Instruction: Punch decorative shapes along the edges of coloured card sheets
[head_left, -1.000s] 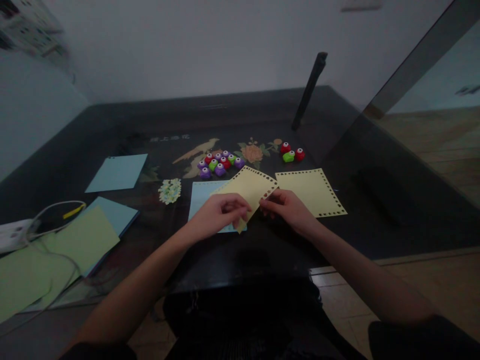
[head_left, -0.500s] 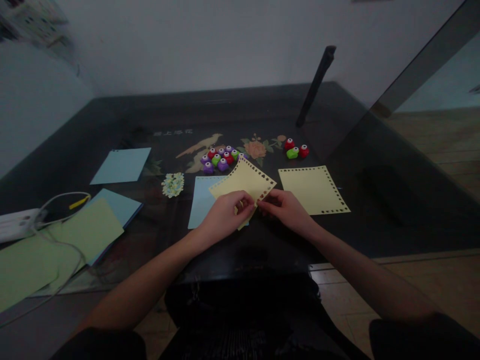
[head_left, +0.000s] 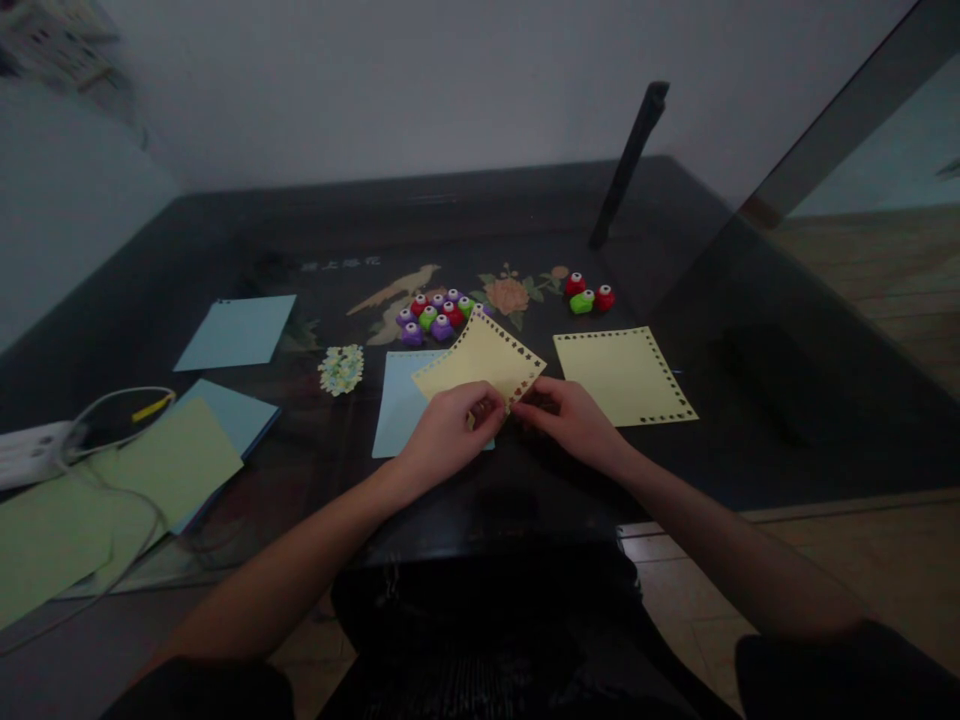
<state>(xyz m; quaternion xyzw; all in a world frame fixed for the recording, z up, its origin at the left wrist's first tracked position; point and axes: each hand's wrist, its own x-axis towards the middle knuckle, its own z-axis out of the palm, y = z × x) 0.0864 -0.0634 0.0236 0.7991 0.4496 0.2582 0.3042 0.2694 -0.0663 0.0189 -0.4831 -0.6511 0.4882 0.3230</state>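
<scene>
The left hand (head_left: 457, 425) pinches the near edge of a yellow sheet (head_left: 484, 350); the right hand (head_left: 566, 412), fingers bent, meets its right corner, though whether it grips there I cannot tell. Holes line this sheet's upper right edge and part of the lower right. A blue sheet (head_left: 397, 410) lies partly beneath. Rightward, a second yellow sheet (head_left: 611, 375) has holed top and right edges, its bottom only partly done, its left edge plain. Beyond sit small punches (head_left: 428, 318).

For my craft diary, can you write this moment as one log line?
left hand: holding yellow sheet | right hand: at its punched edge | partly beneath: blue sheet | rightward: second yellow sheet | behind: colourful gadgets
</scene>
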